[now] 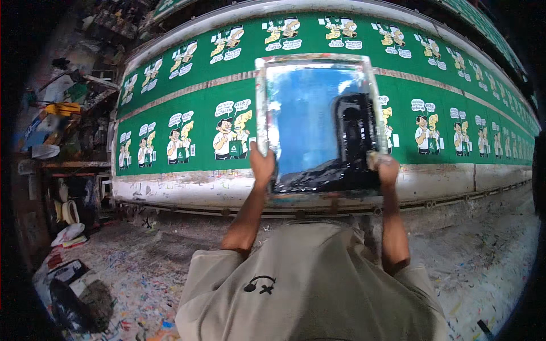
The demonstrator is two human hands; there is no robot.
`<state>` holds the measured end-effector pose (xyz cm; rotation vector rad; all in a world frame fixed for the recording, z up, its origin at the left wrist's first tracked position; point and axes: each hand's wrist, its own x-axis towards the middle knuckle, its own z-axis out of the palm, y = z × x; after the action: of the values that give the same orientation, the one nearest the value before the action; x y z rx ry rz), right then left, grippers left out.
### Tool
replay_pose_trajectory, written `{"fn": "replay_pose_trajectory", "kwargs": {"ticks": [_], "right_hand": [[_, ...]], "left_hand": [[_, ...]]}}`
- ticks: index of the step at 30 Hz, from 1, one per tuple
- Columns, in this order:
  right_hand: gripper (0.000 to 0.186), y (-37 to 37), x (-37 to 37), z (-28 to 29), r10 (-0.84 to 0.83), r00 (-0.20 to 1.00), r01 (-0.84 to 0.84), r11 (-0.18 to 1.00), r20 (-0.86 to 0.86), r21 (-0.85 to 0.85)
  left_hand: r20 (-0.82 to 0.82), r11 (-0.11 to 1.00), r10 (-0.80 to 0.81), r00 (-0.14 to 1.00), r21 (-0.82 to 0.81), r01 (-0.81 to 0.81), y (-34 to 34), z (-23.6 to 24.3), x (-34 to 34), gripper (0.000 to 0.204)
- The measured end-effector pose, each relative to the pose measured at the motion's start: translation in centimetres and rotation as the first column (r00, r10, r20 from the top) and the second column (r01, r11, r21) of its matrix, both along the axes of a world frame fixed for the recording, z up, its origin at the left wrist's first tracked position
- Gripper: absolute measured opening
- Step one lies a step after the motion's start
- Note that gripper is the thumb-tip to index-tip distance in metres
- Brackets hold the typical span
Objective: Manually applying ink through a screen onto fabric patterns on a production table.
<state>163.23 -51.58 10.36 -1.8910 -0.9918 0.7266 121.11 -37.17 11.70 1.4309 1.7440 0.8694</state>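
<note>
I hold a rectangular screen frame (307,125) in the head view, with a shiny blue mesh and glossy black ink along its bottom and right side, over a long table covered in green printed sheets (190,85). My left hand (261,165) is closed on the frame's lower left edge. My right hand (387,170) is closed on its lower right edge, where a small pale patch at the fingers is too blurred to make out. The frame hides part of the printed sheets behind it.
The table's pale front rail (182,187) runs across in front of me, with another run of green sheets (478,23) beyond. At the left are cluttered shelves (62,119) with tools. The floor (472,256) is speckled with paint and scraps, with a dark object (68,301) lying on it.
</note>
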Motion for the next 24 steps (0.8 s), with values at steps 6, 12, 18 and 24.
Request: {"fn": "replay_pose_trajectory", "kwargs": {"ticks": [6, 12, 18, 24], "right_hand": [[0.025, -1.6, 19.8, -1.9, 0.204, 0.88, -0.086, 0.957, 0.43, -0.278], [0.051, -8.7, 18.8, -1.2, -0.164, 0.969, 0.159, 0.986, -0.184, -0.044], [0.061, -9.3, 17.3, -1.2, -0.211, 0.955, 0.209, 0.977, -0.207, -0.032], [0.067, -10.7, 18.9, -3.0, -0.009, 0.953, 0.06, 0.985, -0.301, 0.161]], "left_hand": [[-0.032, 0.995, -0.015, 0.999, 0.096, 0.018, -2.9, -1.4, 17.3, 0.051], [-0.124, 0.973, 0.015, 0.992, 0.23, 0.014, -7.1, -1.6, 18.1, 0.037], [-0.385, 0.95, 0.061, 0.921, 0.306, 0.065, -7.3, -0.9, 19.0, 0.035], [-0.495, 0.985, -0.007, 0.869, 0.147, 0.091, -7.0, -1.5, 20.0, 0.042]]}}
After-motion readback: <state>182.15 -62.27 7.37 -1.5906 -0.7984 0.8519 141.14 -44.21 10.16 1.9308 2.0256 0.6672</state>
